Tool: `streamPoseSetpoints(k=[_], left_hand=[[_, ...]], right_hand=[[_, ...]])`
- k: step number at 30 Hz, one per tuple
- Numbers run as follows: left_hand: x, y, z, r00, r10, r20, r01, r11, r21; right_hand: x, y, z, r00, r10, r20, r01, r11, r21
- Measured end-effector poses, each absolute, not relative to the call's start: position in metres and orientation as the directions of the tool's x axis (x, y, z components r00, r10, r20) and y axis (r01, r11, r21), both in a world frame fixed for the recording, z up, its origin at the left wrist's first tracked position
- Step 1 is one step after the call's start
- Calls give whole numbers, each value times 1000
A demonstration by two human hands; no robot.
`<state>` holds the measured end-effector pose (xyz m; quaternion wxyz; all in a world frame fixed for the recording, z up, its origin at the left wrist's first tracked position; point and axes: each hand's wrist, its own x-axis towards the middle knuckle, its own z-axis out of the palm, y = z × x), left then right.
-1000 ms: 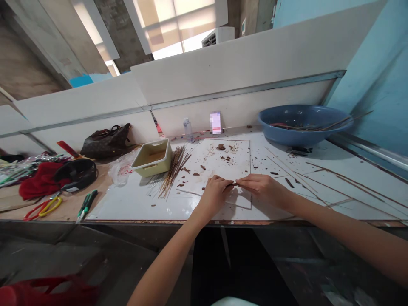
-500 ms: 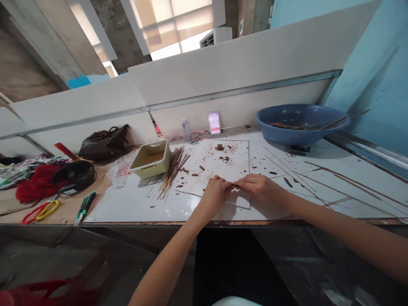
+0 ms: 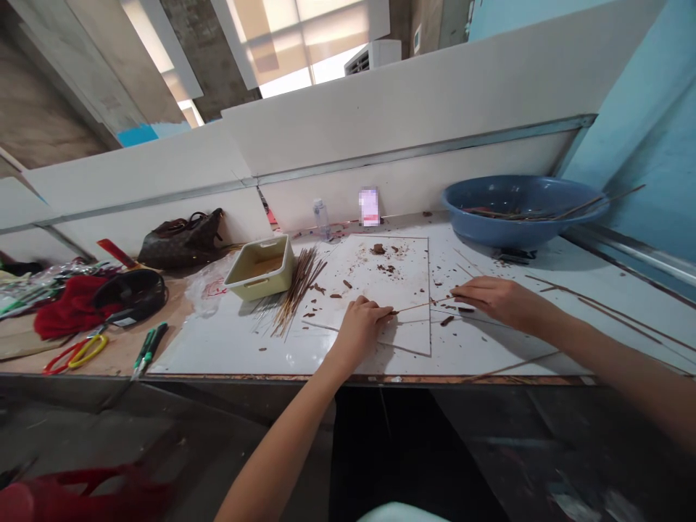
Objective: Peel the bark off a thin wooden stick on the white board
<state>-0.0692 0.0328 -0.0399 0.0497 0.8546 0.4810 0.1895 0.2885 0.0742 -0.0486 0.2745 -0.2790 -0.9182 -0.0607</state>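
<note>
My left hand [image 3: 362, 319] is closed in a pinch on one end of a thin brown stick [image 3: 421, 305] that lies low over the white board [image 3: 375, 341]. My right hand [image 3: 492, 298] rests on the board at the stick's other end, fingers curled around it. Small brown scraps [image 3: 386, 270] are scattered on the board between and beyond my hands. A bundle of similar thin sticks [image 3: 296, 290] lies to the left of my left hand.
A pale yellow tray [image 3: 262, 268] sits by the bundle. A blue basin [image 3: 519, 210] with sticks stands at the back right. Long loose sticks [image 3: 592, 308] lie on the right. Left side: handbag [image 3: 182, 239], red cloth [image 3: 68, 312], scissors [image 3: 76, 355], green-handled tool [image 3: 148, 348]. A small bottle [image 3: 320, 217] stands at the wall.
My right hand has slid to the right along the stick, away from my left hand; before, the two hands were together. The left hand stayed in place.
</note>
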Motion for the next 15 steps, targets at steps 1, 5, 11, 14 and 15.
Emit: streamPoseSetpoints(k=[1, 5, 11, 14, 15], left_hand=[[-68, 33, -40, 471, 837, 280, 799, -539, 266], [-66, 33, -38, 486, 827, 282, 800, -551, 239], [-73, 33, -35, 472, 830, 296, 795, -546, 264], [-72, 31, -33, 465, 842, 275, 790, -534, 301], [-72, 30, -32, 466, 845, 263, 787, -532, 313]], right_hand=[[299, 77, -50, -687, 493, 534, 565, 825, -34], [339, 84, -61, -711, 520, 474, 597, 802, 15], [375, 93, -71, -586, 639, 498, 765, 638, 82], [356, 85, -58, -587, 633, 504, 788, 590, 176], [344, 80, -52, -596, 616, 514, 782, 590, 200]])
